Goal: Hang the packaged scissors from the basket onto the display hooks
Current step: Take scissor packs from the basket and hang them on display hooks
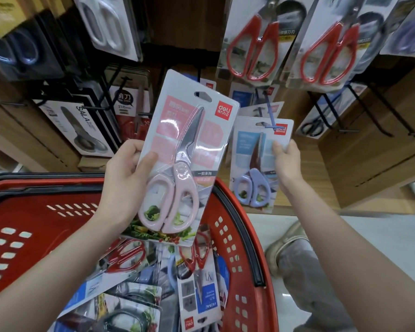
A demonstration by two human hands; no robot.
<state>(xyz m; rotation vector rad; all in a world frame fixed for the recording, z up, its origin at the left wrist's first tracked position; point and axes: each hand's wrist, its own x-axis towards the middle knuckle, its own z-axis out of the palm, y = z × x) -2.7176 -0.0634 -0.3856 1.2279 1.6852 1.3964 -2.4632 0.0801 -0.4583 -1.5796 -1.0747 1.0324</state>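
Above the basket (240,212) of packs (197,291), left grip (125,173) holds pink scissors (177,168); right grip (286,161) pinches blue scissors (254,185).

Glossy clear plastic blisters the pink scissors pack (177,159) (steel blades inside), above a perforated red plastic basket (240,236).

The pink-handled scissors pack (177,164) has pale pink panels, a red logo square and green vegetables printed along its bottom. The blue-handled scissors pack (256,164) shows light blue panels on white. The basket (246,238) is red with a black rim. 2 red-handled scissors packs (252,49) have grey-and-white cards.
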